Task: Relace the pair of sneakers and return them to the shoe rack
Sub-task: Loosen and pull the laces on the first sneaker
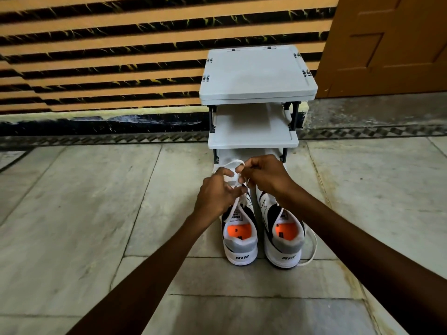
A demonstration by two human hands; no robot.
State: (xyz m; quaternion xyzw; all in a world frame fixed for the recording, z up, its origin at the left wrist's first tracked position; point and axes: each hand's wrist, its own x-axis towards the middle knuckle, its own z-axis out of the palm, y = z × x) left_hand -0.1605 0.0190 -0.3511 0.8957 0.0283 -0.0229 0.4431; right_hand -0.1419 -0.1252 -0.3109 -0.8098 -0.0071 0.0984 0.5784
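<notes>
Two white, grey and black sneakers with orange insoles stand side by side on the floor, heels toward me: the left sneaker point(240, 240) and the right sneaker point(284, 240). Above the left sneaker's front, my left hand point(214, 197) and my right hand point(264, 176) both pinch its white lace point(238, 204), which is pulled up from the eyelets. The toes of both shoes are hidden behind my hands. A loose white lace point(313, 245) trails from the right sneaker onto the floor. The grey shoe rack point(256, 139) stands just beyond the shoes.
The rack has a wide top shelf point(257, 76) and lower shelves, against a striped orange and black wall. A brown door point(387, 44) is at the right. Pale stone floor tiles point(96, 213) spread to both sides of the shoes.
</notes>
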